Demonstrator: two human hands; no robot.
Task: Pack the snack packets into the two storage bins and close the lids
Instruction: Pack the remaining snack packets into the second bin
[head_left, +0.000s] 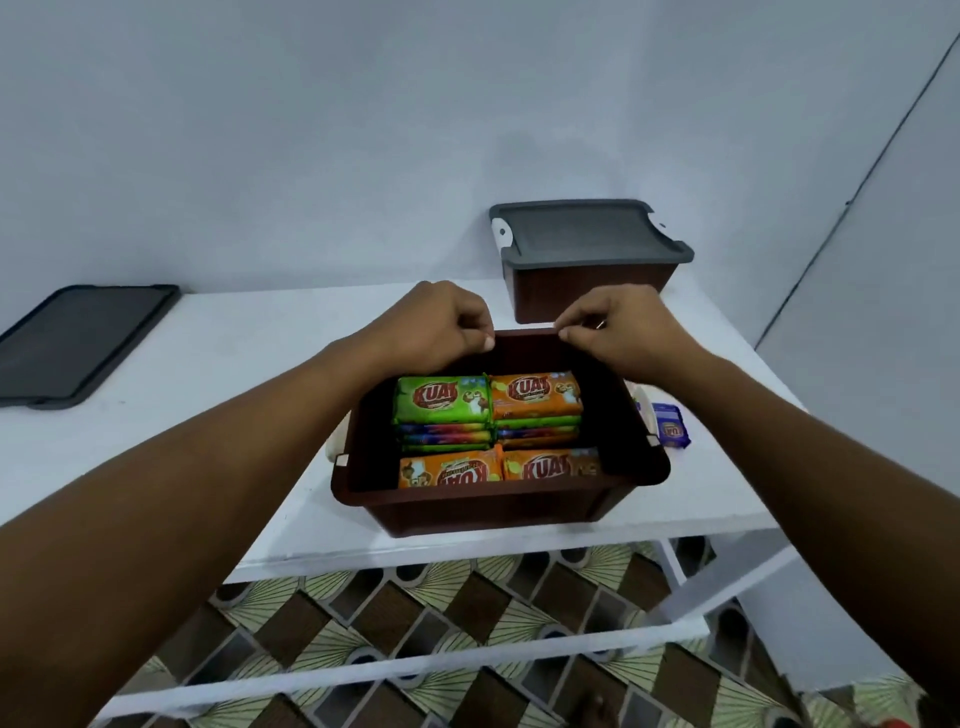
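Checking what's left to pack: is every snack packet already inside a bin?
No, a blue packet lies on the table just right of the open bin.

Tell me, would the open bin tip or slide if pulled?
Probably slides rather than tips: the bin is low and wide, on a smooth table. Likely heavyish, since stacked packets fill it.

Packets (493, 415) in near bin (498, 501); lidded bin (592, 291) behind; lid (78, 343) left.

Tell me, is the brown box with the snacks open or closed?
Open. The near brown bin has no lid, so the snack packets inside show. A grey lid lies apart on the table.
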